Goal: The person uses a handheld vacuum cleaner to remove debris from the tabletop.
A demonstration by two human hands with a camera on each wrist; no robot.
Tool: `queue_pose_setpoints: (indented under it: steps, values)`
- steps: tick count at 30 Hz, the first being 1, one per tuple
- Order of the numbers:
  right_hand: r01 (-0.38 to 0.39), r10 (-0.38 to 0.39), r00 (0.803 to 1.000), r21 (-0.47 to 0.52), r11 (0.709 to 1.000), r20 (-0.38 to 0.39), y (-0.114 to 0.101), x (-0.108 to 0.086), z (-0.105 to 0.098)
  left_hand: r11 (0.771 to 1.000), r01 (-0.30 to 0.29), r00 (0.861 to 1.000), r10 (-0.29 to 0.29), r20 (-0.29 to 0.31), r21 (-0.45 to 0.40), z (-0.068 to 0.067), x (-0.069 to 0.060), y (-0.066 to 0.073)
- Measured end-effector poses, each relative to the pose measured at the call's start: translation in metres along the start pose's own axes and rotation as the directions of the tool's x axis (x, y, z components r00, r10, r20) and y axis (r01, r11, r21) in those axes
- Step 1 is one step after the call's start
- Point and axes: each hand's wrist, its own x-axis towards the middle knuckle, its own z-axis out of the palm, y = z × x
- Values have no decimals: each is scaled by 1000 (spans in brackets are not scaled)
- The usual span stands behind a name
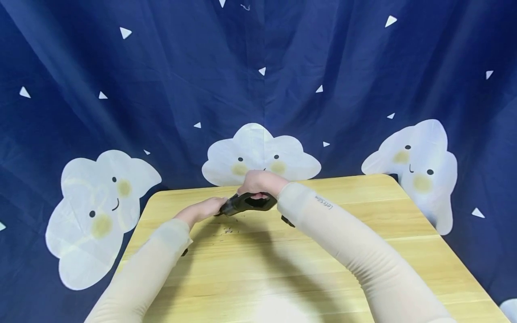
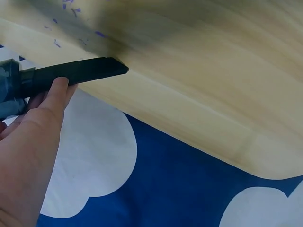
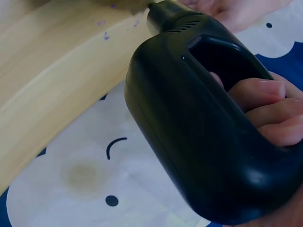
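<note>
A black handheld vacuum cleaner (image 3: 189, 127) is held above the far part of the table in the head view. My right hand (image 1: 261, 181) grips its loop handle, with the fingers curled through the opening in the right wrist view. At the vacuum's front end, my left hand (image 1: 205, 208) holds the flat slanted nozzle (image 2: 80, 72); part of its grip is hidden behind the nozzle. Small purple scraps (image 2: 74, 11) lie scattered on the wood near the nozzle, and they show as tiny specks below the vacuum in the head view.
The light wooden table (image 1: 226, 273) has rounded far corners. Behind it hangs a dark blue curtain (image 1: 226, 58) with white triangles and smiling clouds, close to the table's far edge. Both forearms wear pale sleeves (image 1: 347, 242).
</note>
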Motion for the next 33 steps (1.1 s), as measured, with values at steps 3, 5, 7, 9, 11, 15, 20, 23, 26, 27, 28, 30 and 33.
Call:
queue_pose_setpoints:
  steps: [3, 5, 7, 9, 11, 15, 20, 23, 26, 27, 28, 30, 33]
  values:
    - [-19, 19, 1000, 10, 1000, -11, 4, 2, -2, 1000, -4, 1000, 4, -11, 8, 1, 5, 4]
    - [-37, 37, 999, 38, 999, -17, 7, 2, -3, 1000, -5, 1000, 5, -20, 0, 2, 9, 7]
    - [-48, 49, 999, 57, 997, -20, 11, 3, -4, 1000, -10, 1000, 10, -24, -7, 3, 13, 9]
    - [-57, 59, 998, 69, 996, -26, 14, 4, -4, 1000, -3, 1000, 2, -31, -20, 4, 18, 11]
    - [-60, 63, 997, 69, 996, -34, 17, 5, -5, 1000, -2, 999, 1, -45, -20, 5, 23, 13]
    - [-73, 76, 996, 79, 994, -36, 24, 4, -9, 999, 26, 998, -29, -64, -41, 8, 30, 18]
    - [-89, 90, 996, 110, 990, -7, 34, 0, -15, 998, 28, 999, -30, -33, -53, 12, 36, 29]
    - [-77, 73, 997, 143, 987, 31, 40, -2, -19, 998, 38, 999, -40, -23, -46, 14, 37, 34]
    - [-76, 66, 996, 180, 981, 60, 44, -4, -22, 997, 69, 998, -69, -12, -44, 14, 36, 37]
    - [-79, 68, 995, 188, 979, 68, 44, -4, -22, 996, 77, 997, -78, -6, -40, 14, 35, 38]
    - [-84, 71, 995, 196, 977, 74, 45, -5, -22, 996, 83, 997, -83, 1, -34, 14, 35, 38]
    - [-91, 72, 993, 211, 973, 94, 44, -7, -23, 997, 79, 997, -79, 17, -20, 13, 32, 38]
    - [-99, 68, 988, 231, 968, 136, 42, -10, -23, 996, 84, 996, -84, 33, 4, 14, 27, 36]
